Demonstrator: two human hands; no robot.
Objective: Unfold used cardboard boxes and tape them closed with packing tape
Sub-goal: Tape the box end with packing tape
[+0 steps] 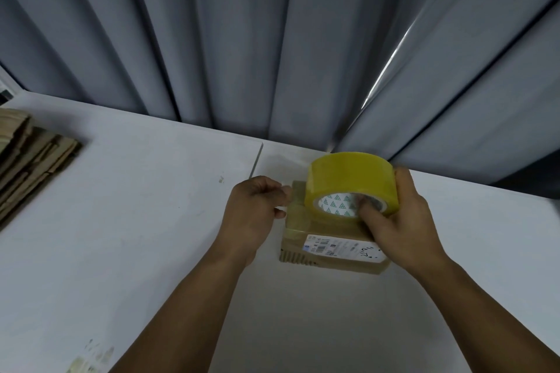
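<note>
R hand (403, 227) grips tape roll (342, 172), thumb in core; L hand (257, 209) pinches tape end (295, 201) by box (330, 253) on table (151, 206).

Both bare forearms reached forward from the bottom edge, the left arm (194, 297) from lower centre and the right arm (485, 312) from the lower right corner. The left grip (257, 209) was curled, back of the hand up, thumb and forefinger pinching a tape end (295, 200) at its right side. The right grip (400, 221) held a roll (348, 179) tilted on edge, thumb (368, 209) tucked into the core, fingers wrapped over the outer rim. The two grips sat about level, near each other.
</note>
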